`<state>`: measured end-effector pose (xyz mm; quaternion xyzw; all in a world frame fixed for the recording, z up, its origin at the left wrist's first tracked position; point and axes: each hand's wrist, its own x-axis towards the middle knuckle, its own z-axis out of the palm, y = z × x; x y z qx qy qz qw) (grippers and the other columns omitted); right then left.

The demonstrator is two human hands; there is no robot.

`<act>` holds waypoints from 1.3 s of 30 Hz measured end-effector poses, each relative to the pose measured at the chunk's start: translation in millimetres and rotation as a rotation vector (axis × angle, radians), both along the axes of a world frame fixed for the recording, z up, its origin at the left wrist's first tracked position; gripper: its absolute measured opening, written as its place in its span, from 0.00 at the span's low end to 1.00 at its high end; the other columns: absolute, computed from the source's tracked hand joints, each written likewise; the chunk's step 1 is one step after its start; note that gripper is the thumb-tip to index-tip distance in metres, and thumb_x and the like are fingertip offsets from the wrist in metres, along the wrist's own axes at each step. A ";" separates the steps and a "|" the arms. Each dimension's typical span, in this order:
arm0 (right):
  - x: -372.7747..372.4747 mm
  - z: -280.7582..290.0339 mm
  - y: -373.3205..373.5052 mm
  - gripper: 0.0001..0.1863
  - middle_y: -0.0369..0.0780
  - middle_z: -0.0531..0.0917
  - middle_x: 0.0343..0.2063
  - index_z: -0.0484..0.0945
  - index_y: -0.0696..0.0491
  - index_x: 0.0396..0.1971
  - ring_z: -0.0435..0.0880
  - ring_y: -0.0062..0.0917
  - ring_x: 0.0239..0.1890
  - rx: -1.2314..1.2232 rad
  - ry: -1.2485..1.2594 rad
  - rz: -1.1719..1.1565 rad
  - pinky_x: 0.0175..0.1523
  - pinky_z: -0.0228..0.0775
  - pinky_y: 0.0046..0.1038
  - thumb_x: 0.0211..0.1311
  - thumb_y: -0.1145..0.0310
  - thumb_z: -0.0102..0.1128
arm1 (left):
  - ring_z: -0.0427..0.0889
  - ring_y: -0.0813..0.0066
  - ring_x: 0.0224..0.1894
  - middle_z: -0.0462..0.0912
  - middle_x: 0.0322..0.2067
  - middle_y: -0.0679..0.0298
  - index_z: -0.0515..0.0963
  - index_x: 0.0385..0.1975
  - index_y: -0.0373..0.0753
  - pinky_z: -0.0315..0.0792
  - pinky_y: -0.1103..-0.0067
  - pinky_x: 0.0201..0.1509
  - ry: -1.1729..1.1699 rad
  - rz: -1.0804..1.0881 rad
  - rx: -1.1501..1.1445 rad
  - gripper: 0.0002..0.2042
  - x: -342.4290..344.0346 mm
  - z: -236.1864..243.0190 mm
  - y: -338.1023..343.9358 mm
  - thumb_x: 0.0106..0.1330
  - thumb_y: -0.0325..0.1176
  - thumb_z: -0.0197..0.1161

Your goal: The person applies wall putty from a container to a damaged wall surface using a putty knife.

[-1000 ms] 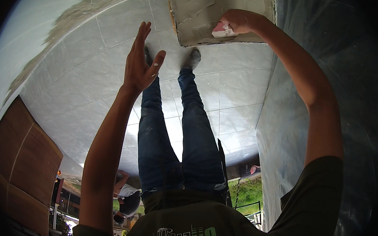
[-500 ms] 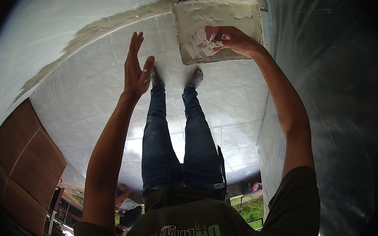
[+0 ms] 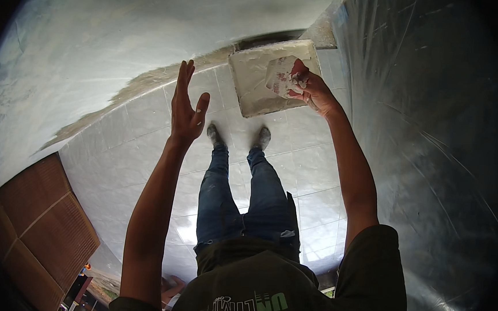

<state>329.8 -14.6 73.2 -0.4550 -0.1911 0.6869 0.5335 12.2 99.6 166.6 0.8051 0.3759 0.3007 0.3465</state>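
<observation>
In the head view, the right hand [image 3: 318,94] has shifted since half a second ago from over the middle of the shallow tray [image 3: 266,113] to its right edge, turning the flat scraper [image 3: 280,77] so that its broad face shows more fully. The whole scene has also slid down the picture, baring more of the pale wall [image 3: 171,23] beyond the tray.

The scraper appears over the right part of the tray; whether it touches the paste [image 3: 254,69] spread there, I cannot tell. Its red end sits in the right hand, whose thumb and fingers are pinched around it (the face is thickly smeared with whitish paste, and some clings to the fingers too).

The left hand [image 3: 187,115] is held up to the left of the tray, apart from it, with its fingers straight and close together and its thumb spread away, a white fleck on the thumb.

Two dark shoes [image 3: 263,138] stand on the tiled floor [image 3: 318,160] on the near side of the tray, below blue jeans [image 3: 215,188]. A creased grey sheet [image 3: 429,139] hangs to the right of the tray, and a brown panel [image 3: 39,222] lies well to its near left.
</observation>
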 end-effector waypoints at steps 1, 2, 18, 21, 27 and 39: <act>-0.1 -12.3 -7.5 0.27 0.39 0.79 0.52 0.71 0.54 0.58 0.80 0.28 0.55 -0.001 0.009 -0.007 0.59 0.77 0.37 0.63 0.61 0.68 | 0.60 0.47 0.72 0.61 0.69 0.44 0.45 0.75 0.37 0.56 0.56 0.72 0.004 -0.009 0.000 0.42 0.4 -0.2 -3.8 0.70 0.57 0.53; -1.5 -26.9 -14.2 0.27 0.39 0.79 0.52 0.70 0.54 0.59 0.80 0.28 0.54 -0.005 0.056 -0.073 0.59 0.77 0.36 0.63 0.63 0.67 | 0.60 0.47 0.72 0.61 0.69 0.44 0.45 0.75 0.37 0.56 0.56 0.72 0.011 -0.019 0.000 0.42 -0.9 -0.7 -6.3 0.71 0.56 0.53; -85.2 -199.1 -124.6 0.22 0.42 0.80 0.50 0.72 0.57 0.57 0.84 0.32 0.48 -0.530 0.131 -0.603 0.52 0.81 0.37 0.60 0.75 0.57 | 0.60 0.47 0.72 0.60 0.70 0.45 0.45 0.75 0.38 0.55 0.57 0.73 0.157 -0.140 -0.115 0.42 4.3 -30.5 -39.3 0.67 0.45 0.60; -112.4 -186.4 -122.9 0.17 0.43 0.82 0.46 0.76 0.57 0.51 0.87 0.29 0.40 -0.538 0.030 -0.486 0.42 0.84 0.33 0.63 0.70 0.55 | 0.60 0.47 0.72 0.60 0.70 0.45 0.44 0.75 0.38 0.55 0.57 0.73 0.192 -0.151 -0.094 0.42 6.2 -26.4 -37.4 0.67 0.45 0.60; -161.0 -145.3 -110.1 0.19 0.45 0.80 0.48 0.72 0.59 0.55 0.85 0.34 0.46 -0.663 0.256 -0.308 0.47 0.85 0.38 0.65 0.71 0.53 | 0.59 0.47 0.72 0.60 0.70 0.44 0.44 0.75 0.38 0.55 0.56 0.73 0.145 -0.159 -0.073 0.43 17.9 -3.9 -26.0 0.67 0.47 0.59; -122.5 95.2 -5.6 0.22 0.44 0.79 0.52 0.68 0.59 0.60 0.82 0.32 0.52 0.078 0.385 -0.272 0.54 0.82 0.37 0.68 0.72 0.57 | 0.59 0.47 0.72 0.61 0.70 0.44 0.44 0.75 0.39 0.55 0.54 0.73 -0.108 -0.091 0.200 0.44 27.5 137.2 28.7 0.68 0.58 0.56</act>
